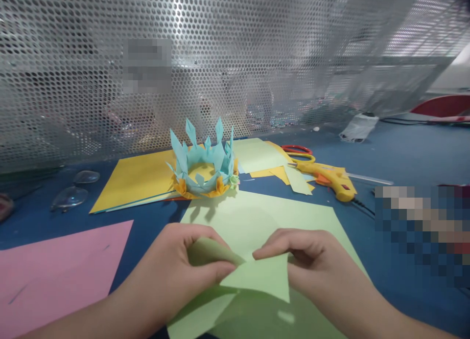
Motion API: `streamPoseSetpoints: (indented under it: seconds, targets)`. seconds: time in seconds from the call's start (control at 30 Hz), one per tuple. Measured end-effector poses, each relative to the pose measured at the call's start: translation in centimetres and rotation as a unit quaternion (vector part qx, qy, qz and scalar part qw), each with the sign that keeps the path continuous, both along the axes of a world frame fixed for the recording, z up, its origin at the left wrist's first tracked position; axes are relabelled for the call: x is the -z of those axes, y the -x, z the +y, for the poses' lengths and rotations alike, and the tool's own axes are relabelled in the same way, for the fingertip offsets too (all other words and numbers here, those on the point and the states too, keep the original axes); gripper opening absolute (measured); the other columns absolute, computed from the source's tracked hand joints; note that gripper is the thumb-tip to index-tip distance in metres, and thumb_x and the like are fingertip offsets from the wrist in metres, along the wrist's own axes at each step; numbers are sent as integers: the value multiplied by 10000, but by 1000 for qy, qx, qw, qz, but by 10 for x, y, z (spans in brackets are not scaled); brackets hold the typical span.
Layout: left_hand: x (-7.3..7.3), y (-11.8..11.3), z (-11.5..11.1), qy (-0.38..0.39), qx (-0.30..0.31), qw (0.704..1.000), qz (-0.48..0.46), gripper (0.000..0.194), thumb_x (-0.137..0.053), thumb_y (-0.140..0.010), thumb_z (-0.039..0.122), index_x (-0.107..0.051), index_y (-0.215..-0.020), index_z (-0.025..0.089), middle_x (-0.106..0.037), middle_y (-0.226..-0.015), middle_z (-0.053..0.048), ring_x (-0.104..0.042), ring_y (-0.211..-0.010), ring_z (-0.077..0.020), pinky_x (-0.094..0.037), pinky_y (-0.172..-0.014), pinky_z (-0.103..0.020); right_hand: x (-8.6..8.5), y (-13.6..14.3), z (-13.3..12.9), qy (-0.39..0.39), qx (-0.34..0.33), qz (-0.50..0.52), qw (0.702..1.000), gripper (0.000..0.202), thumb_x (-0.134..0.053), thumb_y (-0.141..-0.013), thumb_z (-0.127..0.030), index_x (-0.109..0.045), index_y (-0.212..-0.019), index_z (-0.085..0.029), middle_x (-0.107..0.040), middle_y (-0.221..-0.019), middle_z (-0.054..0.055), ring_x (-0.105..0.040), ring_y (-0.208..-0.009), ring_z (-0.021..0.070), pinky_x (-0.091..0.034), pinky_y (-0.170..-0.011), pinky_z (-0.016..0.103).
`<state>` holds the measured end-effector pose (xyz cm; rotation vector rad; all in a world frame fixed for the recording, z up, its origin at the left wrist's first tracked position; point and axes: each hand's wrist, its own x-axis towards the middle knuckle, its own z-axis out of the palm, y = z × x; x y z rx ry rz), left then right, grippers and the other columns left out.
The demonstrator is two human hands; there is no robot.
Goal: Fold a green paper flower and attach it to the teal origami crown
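Note:
A piece of light green paper (262, 276), bent and curled, is between my two hands above a larger green sheet (308, 214). My left hand (191, 265) pinches its left part between thumb and fingers, with a curled portion inside the grip. At the paper's right side, my right hand (308, 256) is closed on it, the fingertips near its upper edge. Just beyond the hands stands a light blue paper crown (205, 175) with pointed tips and orange pieces round its base.
Pink paper (62, 275) lies at the left, eyeglasses (71, 196) behind it. Yellow sheets (137, 175) are left of the crown. Paper scraps, scissors (303, 155) and a yellow glue gun (338, 177) with a cord are at the right. A perforated metal panel (220, 50) rises behind.

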<state>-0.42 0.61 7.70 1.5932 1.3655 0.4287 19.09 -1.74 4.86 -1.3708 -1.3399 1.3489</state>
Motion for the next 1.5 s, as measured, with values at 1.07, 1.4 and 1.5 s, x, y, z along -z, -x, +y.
streamPoseSetpoints:
  seconds: [1.07,1.4,1.5]
  targets:
    - [5,1,3,38,-39,998,-22,61,-774,-601,245,-715,-592,230,-667,-544,86,-581,-535,-86,-407,-467,-118,9,-12,8,150,-126,72,978,199,-809,-621,-307,-678,-588,-161,-579,-549,-37,-477,-529,82,-359,-514,190]
    - [0,-1,5,40,-52,997,-49,99,-776,-607,224,-687,-565,232,-586,-458,112,-479,-438,-50,-354,-422,-117,0,-8,9,134,-102,59,984,188,-798,-628,-320,-685,-560,-185,-578,-536,-38,-487,-553,100,-399,-553,205]
    - [1,0,5,7,-43,999,-24,77,-771,-615,252,-707,-575,237,-638,-512,91,-536,-494,-76,-398,-463,-130,1,-10,9,159,-113,80,977,172,-818,-602,-331,-714,-572,-198,-608,-543,-36,-506,-543,101,-424,-575,212]
